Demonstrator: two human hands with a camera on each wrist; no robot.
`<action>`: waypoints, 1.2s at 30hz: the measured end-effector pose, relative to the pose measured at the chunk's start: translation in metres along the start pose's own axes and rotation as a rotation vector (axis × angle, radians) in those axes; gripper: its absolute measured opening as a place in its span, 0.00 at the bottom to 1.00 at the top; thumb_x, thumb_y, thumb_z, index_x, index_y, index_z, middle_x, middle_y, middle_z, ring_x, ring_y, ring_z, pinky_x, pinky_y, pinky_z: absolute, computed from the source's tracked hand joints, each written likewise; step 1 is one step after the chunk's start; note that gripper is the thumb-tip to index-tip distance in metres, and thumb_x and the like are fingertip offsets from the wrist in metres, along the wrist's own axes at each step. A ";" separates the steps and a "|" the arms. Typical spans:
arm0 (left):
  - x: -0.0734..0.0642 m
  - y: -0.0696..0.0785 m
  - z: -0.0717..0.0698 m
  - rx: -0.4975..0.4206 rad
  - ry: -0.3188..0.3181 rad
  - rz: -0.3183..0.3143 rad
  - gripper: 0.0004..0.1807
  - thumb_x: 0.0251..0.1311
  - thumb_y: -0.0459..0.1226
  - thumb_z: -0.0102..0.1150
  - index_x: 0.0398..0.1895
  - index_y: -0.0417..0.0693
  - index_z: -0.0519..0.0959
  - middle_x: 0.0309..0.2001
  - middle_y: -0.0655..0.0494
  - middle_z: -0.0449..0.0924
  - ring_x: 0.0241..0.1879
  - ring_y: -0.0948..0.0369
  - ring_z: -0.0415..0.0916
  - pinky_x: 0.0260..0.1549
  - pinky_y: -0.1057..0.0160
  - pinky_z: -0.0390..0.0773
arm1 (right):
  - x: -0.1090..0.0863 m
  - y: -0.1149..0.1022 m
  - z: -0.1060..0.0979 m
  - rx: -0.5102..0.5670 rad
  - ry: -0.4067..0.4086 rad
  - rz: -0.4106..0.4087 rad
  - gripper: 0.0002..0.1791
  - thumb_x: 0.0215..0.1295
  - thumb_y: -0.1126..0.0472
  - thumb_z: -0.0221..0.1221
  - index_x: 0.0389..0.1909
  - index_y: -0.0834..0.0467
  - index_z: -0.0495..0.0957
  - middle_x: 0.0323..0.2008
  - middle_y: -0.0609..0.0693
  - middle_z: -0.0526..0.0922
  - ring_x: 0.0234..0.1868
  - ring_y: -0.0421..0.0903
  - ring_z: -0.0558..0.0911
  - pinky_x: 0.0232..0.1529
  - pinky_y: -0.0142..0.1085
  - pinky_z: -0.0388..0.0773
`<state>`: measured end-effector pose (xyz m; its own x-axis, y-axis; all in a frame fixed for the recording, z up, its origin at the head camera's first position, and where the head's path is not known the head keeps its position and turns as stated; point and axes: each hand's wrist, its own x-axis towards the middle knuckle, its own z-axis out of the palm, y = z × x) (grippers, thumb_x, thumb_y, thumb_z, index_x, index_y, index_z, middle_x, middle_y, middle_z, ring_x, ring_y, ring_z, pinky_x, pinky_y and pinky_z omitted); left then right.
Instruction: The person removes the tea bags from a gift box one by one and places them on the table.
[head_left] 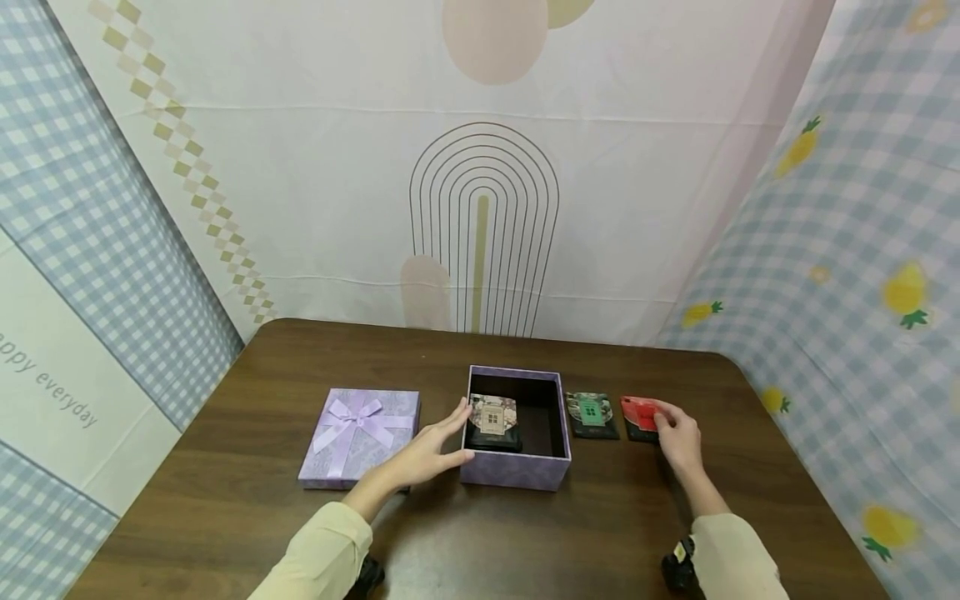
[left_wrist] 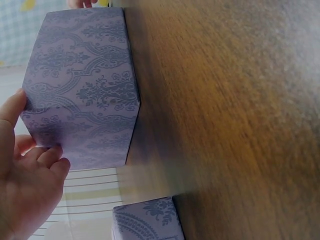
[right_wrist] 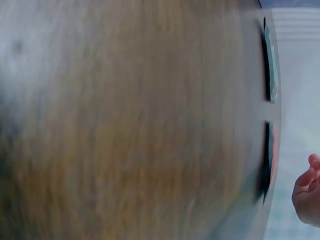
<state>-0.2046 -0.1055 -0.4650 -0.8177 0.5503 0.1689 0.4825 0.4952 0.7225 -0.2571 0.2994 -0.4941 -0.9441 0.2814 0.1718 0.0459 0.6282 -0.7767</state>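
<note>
Dressed in pale creamy yellow, with a left sleeve (head_left: 318,554) and a right sleeve (head_left: 731,554) both plain in colour, long, roomy and lightly creased, ending just short of the wrists. Fitted near the left cuff with a small black device (head_left: 366,577), partly hidden by cloth, and near the right cuff with a black wrist unit (head_left: 678,575), compact and marked with a small pale label (head_left: 681,551). Bare at each hand.

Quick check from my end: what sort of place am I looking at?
Probably an indoor tabletop workspace, perhaps curtained off: a brown wood-grained table, a white printed cloth hanging behind it, and blue checked cloth on both sides.
</note>
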 end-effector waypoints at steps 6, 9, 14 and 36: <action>0.000 -0.001 0.000 -0.002 0.000 0.007 0.38 0.61 0.42 0.53 0.67 0.32 0.51 0.69 0.39 0.40 0.65 0.45 0.51 0.62 0.46 0.53 | -0.002 -0.015 0.009 -0.004 -0.013 -0.049 0.16 0.64 0.68 0.50 0.52 0.66 0.75 0.47 0.67 0.77 0.44 0.55 0.74 0.38 0.36 0.69; 0.001 -0.001 0.000 -0.002 0.002 0.010 0.38 0.61 0.42 0.53 0.67 0.32 0.51 0.69 0.39 0.40 0.66 0.44 0.50 0.62 0.46 0.53 | -0.003 -0.023 0.014 0.010 -0.024 -0.091 0.16 0.63 0.69 0.50 0.51 0.65 0.76 0.44 0.67 0.79 0.43 0.52 0.76 0.36 0.29 0.68; 0.000 0.000 0.000 -0.003 0.000 0.004 0.38 0.61 0.41 0.54 0.68 0.32 0.51 0.69 0.40 0.40 0.66 0.46 0.50 0.63 0.47 0.52 | -0.005 -0.036 0.022 0.029 -0.065 -0.191 0.15 0.62 0.70 0.51 0.49 0.66 0.76 0.40 0.64 0.80 0.35 0.40 0.74 0.36 0.27 0.68; 0.000 0.000 0.001 -0.004 0.002 0.001 0.38 0.61 0.42 0.53 0.68 0.32 0.51 0.69 0.40 0.40 0.66 0.45 0.50 0.63 0.47 0.52 | -0.023 -0.102 0.041 0.248 -0.224 -0.315 0.17 0.63 0.71 0.51 0.53 0.67 0.72 0.49 0.63 0.78 0.36 0.39 0.71 0.35 0.26 0.67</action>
<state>-0.2041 -0.1051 -0.4652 -0.8177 0.5497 0.1709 0.4822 0.4919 0.7249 -0.2536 0.1992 -0.4434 -0.9483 -0.0765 0.3082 -0.3080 0.4577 -0.8341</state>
